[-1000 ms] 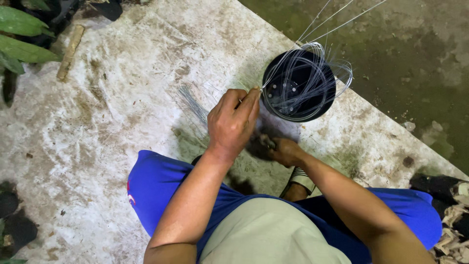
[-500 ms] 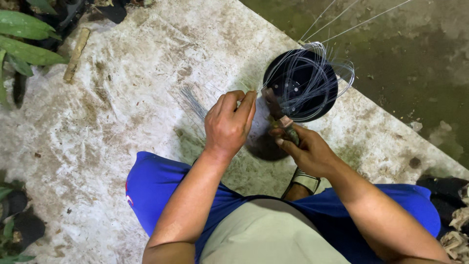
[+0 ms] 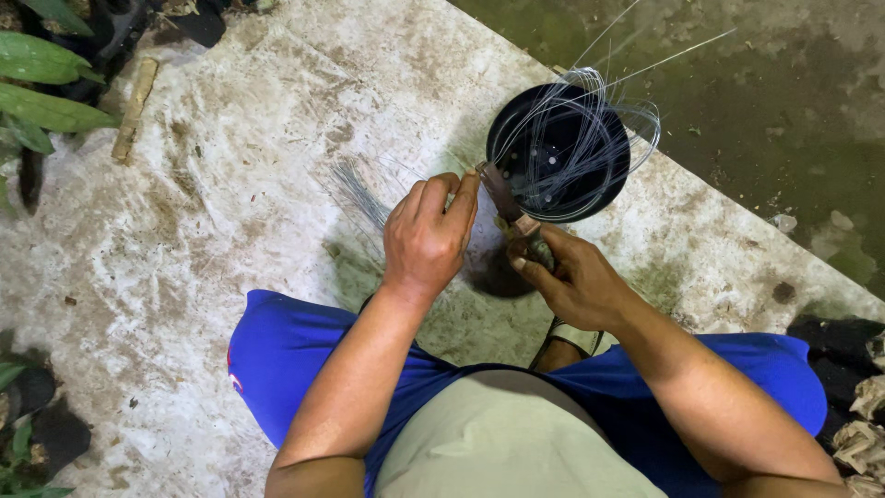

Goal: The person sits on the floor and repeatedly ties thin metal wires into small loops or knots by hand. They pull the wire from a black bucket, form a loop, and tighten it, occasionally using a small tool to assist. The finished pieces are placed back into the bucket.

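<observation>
Head view, looking down on a squatting person in blue shorts (image 3: 304, 360) on a stained concrete slab (image 3: 212, 212). Left hand (image 3: 429, 235): fingers curled, pinching thin wire (image 3: 364, 198); loose cut strands fan out on the slab just left of it. Right hand (image 3: 576, 277): wrapped around the handle of a small cutting tool (image 3: 505, 198), probably pliers or snips, though the head is too dark to tell. Tool tip sits at the left fingertips, touching the rim of the black plastic pot (image 3: 558, 152). Pot holds a springy coil of wire, ends sticking up and out. Risks, as judged: fingertips lie right beside the blades, so a slip could nip them; the coil could spring free or tip the pot off the near slab edge.
</observation>
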Tool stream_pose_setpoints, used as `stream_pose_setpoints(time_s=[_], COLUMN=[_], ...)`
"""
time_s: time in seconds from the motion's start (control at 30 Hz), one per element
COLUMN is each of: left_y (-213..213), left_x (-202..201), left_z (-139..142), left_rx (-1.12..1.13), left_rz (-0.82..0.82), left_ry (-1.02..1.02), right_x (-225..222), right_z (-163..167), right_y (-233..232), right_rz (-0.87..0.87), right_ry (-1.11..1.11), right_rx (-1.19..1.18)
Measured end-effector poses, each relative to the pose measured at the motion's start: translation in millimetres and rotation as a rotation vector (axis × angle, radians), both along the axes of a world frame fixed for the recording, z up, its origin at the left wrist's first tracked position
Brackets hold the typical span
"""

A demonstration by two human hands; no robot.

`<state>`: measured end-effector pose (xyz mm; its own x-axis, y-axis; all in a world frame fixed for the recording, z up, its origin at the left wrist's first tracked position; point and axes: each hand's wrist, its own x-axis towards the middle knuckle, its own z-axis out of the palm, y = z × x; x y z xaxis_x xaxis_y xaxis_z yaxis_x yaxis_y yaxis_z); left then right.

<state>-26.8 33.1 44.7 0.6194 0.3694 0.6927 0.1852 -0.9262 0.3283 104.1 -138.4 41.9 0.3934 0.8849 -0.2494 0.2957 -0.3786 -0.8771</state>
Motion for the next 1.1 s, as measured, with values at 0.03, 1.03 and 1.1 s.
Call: stream_pose_setpoints(time_s=[0.03, 1.03, 1.1], left_y=[-1, -5, -4], left_x=[0, 3, 4], left_z=[0, -10, -9], left_rx=[-0.002, -0.131, -0.143], left_rz=[0.006, 0.004, 0.004], left_ry=[0.006, 0.035, 0.034], right_x=[0, -2, -1], right_z=[2, -6, -7], right_y=[0, 4, 4], right_rz=[0.022, 0.044, 0.042], right_ry=[-0.057, -0.309, -0.29], right_rx=[0.049, 0.084, 0.084])
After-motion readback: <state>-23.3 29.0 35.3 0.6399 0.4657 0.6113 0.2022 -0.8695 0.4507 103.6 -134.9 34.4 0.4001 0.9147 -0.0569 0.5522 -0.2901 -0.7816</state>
